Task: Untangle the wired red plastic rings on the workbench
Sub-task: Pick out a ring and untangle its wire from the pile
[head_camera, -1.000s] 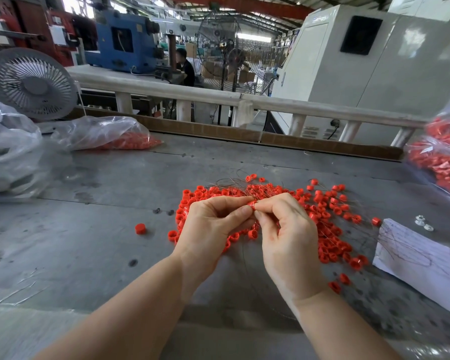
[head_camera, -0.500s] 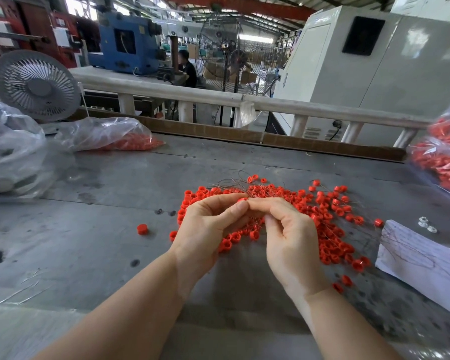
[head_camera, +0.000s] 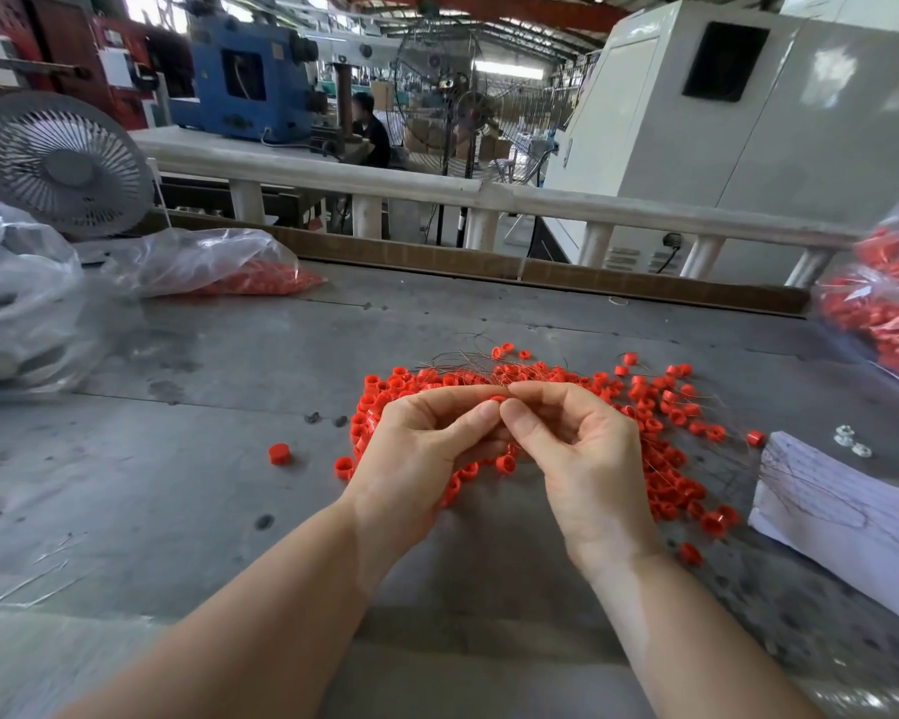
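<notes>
Grey workbench (head_camera: 177, 459) carries the tangled red rings (head_camera: 660, 422), unchanged since before. My left hand (head_camera: 426, 448) and right hand (head_camera: 582, 459) stay fingertip to fingertip, curled, pinching one ring (head_camera: 496, 399) at 12 o'clock of my wrists.

Legible text: none.
White sheet (head_camera: 847, 516), right on the workbench (head_camera: 177, 485): thin scrawled lines only; no word or number can be made out.
Papers on the red machine (head_camera: 63, 49), far left: too small and blurred to read.
Blue machine (head_camera: 245, 85): no brand or plate can be made out.
White cabinet (head_camera: 748, 137): plain panels, dark window, nothing written that shows.
Desk fan (head_camera: 61, 163): hub mark too small to tell.
</notes>
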Motion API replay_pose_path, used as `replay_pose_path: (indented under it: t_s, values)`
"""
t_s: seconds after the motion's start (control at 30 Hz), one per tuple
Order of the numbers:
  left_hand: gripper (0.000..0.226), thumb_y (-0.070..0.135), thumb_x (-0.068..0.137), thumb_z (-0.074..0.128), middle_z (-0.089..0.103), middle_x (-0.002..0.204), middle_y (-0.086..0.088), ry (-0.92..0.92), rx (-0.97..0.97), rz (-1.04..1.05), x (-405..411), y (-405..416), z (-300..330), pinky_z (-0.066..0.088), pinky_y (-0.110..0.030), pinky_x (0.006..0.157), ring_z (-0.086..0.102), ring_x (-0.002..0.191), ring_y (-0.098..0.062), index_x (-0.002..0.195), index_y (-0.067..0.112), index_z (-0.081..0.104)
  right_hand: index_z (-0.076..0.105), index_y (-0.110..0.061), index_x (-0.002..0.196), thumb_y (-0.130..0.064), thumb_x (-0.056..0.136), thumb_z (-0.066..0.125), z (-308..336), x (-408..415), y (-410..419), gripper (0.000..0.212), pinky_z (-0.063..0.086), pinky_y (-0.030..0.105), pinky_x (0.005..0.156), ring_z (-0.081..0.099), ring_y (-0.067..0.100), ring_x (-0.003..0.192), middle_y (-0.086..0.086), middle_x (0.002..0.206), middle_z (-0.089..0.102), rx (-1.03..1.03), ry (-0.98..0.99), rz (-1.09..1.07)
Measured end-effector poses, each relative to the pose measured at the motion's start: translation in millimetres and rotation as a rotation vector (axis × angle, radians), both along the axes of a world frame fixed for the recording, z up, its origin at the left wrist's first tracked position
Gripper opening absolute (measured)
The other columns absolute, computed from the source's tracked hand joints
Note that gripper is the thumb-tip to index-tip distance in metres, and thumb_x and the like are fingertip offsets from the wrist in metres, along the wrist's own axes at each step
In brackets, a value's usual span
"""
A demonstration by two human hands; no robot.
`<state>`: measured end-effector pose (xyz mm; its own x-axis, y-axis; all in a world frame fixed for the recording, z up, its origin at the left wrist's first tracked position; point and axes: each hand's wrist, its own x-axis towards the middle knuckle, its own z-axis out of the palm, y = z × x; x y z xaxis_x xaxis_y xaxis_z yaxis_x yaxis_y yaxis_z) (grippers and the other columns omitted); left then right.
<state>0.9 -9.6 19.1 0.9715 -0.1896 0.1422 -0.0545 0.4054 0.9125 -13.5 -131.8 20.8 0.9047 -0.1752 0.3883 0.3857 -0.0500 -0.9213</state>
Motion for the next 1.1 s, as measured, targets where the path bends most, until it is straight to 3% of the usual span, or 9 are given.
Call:
replay_pose_path:
  t_s: [0.23, 0.33, 0.47, 0.77, 0.93, 1.1]
  values:
    - [0.029, 0.000, 0.085, 0.059, 0.072, 0.070, -0.004, -0.056, 0.094, 0.029, -3.6, -0.9, 2.0, 0.053, -0.016, 0.060, 0.067, 0.064, -0.008, 0.073, 0.020, 0.077, 0.075, -0.017, 0.073, -0.012, 0.075, 0.070, -0.5, 1.2, -1.2, 0.008, 0.055, 0.028, 0.062, 0.065, 0.017, 0.062, 0.007, 0.064, 0.070, 0.135, 0.128, 0.071]
    - [0.029, -0.001, 0.085, 0.059, 0.072, 0.070, -0.007, -0.072, 0.113, 0.043, -4.8, -2.1, 2.7, 0.055, -0.018, 0.061, 0.067, 0.064, -0.011, 0.073, 0.019, 0.076, 0.075, -0.016, 0.070, -0.016, 0.068, 0.070, 0.6, 1.0, -1.2, 0.005, 0.054, 0.025, 0.061, 0.064, 0.016, 0.060, 0.007, 0.062, 0.068, 0.202, 0.153, 0.100]
    - [0.028, -0.002, 0.085, 0.059, 0.072, 0.072, -0.007, -0.107, 0.125, 0.039, -5.8, -2.0, 3.5, 0.055, -0.019, 0.063, 0.068, 0.066, -0.012, 0.075, 0.018, 0.076, 0.074, -0.015, 0.067, -0.004, 0.074, 0.068, 2.0, 1.4, -1.5, 0.014, 0.054, 0.025, 0.061, 0.064, 0.016, 0.060, 0.008, 0.063, 0.068, 0.237, 0.167, 0.109]
    - [0.017, 0.000, 0.083, 0.062, 0.074, 0.085, -0.010, -0.154, 0.138, 0.070, -6.2, -5.1, 0.5, 0.056, -0.022, 0.070, 0.072, 0.079, -0.020, 0.091, 0.011, 0.072, 0.073, -0.011, 0.074, 0.002, 0.082, 0.062, 0.6, 2.7, -1.2, 0.019, 0.057, 0.033, 0.074, 0.069, 0.025, 0.073, 0.013, 0.074, 0.072, 0.230, 0.157, 0.073]
    - [0.019, -0.004, 0.079, 0.066, 0.074, 0.084, -0.013, -0.187, 0.171, 0.129, -6.0, -6.5, 0.7, 0.058, -0.025, 0.071, 0.072, 0.079, -0.023, 0.089, 0.011, 0.072, 0.074, -0.014, 0.073, 0.003, 0.083, 0.061, -0.5, 3.4, -0.7, 0.024, 0.056, 0.024, 0.068, 0.069, 0.020, 0.073, 0.009, 0.074, 0.073, 0.212, 0.125, 0.076]
    - [0.021, -0.006, 0.078, 0.067, 0.074, 0.077, -0.004, -0.239, 0.232, 0.182, -5.7, -6.7, 3.3, 0.055, -0.018, 0.065, 0.071, 0.071, -0.016, 0.085, 0.013, 0.072, 0.074, -0.013, 0.078, -0.004, 0.078, 0.064, -0.9, 3.2, -0.4, 0.013, 0.055, 0.038, 0.081, 0.069, 0.030, 0.082, 0.014, 0.081, 0.073, 0.214, 0.120, 0.093]
